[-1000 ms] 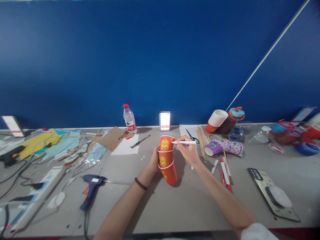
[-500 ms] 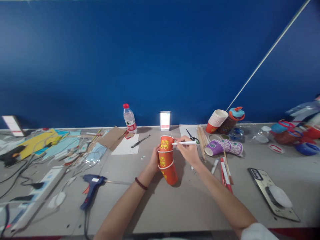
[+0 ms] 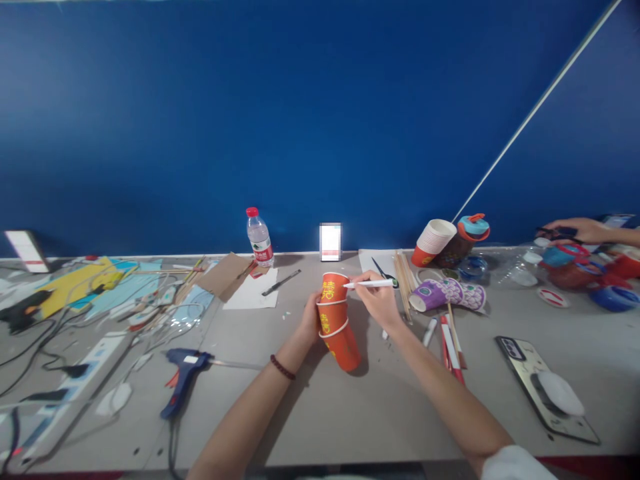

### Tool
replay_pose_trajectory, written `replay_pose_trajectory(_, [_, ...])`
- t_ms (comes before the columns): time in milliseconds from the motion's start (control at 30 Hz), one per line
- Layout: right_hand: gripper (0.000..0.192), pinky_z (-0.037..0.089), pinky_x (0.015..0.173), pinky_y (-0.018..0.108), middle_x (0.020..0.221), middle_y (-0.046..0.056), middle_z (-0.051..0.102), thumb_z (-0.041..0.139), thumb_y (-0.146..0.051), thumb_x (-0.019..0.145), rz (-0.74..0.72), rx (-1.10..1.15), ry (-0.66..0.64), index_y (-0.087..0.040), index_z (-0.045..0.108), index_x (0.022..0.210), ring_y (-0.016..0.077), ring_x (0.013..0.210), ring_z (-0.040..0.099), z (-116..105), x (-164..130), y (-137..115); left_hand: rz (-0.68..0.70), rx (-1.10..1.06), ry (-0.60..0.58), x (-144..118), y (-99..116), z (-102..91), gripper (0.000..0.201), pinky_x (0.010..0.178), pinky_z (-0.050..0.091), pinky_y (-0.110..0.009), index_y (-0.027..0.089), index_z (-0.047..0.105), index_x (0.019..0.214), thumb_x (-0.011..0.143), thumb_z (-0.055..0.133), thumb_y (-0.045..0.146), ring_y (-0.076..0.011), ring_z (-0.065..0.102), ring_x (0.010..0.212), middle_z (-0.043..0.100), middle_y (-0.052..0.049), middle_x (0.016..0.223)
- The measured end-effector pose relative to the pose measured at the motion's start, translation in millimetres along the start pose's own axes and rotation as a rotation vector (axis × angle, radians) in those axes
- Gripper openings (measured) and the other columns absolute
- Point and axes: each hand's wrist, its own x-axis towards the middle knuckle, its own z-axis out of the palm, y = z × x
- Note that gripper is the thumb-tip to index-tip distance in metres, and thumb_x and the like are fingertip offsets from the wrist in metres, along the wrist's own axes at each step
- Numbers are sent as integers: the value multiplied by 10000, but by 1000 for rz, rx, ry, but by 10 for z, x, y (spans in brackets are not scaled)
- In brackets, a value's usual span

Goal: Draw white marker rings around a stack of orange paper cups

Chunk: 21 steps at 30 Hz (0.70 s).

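Note:
Three orange-red paper cups (image 3: 334, 313) with yellow characters are joined in a slightly bent column, white rims showing between them. My left hand (image 3: 311, 319) wraps the column from the left, its fingers partly hidden behind the cups. In my right hand (image 3: 376, 303) is a white marker (image 3: 370, 284), gripped like a pen. The marker's tip points left and meets or nearly meets the right side of the top cup; I cannot tell if it touches. A beaded bracelet circles my left wrist.
To the left lie a blue glue gun (image 3: 186, 377) and a power strip (image 3: 75, 393) with cords. A water bottle (image 3: 260, 239) stands at the back. On the right are stacked cups (image 3: 433, 243), purple cups (image 3: 447, 295), a phone (image 3: 545, 387) and another person's hand (image 3: 575, 230).
The cup column has turned slightly and its lower end has swung a little right. Another person's hand holding something dark has appeared at the far right.

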Motion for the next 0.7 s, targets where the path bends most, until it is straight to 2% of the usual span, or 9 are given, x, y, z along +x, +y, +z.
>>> replay_pose_trajectory(167, [61,536,800,357,842,42,741,618,-266,762,-17,-65,-4,-224,645,726,238,889,697,0,-1,5,1,10,10,1,8,-14,418,676,516,-339,66,711,943,843,478,398,-246,682,694,735,-143,789])
replay_pose_trajectory(367, [83,540,732,339,834,50,743,611,-275,769,8,-87,-52,-215,661,742,236,834,696,6,-18,-16,7,7,-1,1,9,-24,422,673,518,-334,70,711,941,846,472,404,-244,687,692,737,-136,783])
replay_pose_trajectory(700, [88,547,744,339,844,46,747,622,-296,762,5,-90,-31,-218,659,743,225,799,699,26,-27,-64,11,10,7,19,-5,-40,419,674,520,-342,73,708,967,836,469,392,-250,688,708,741,-138,818])
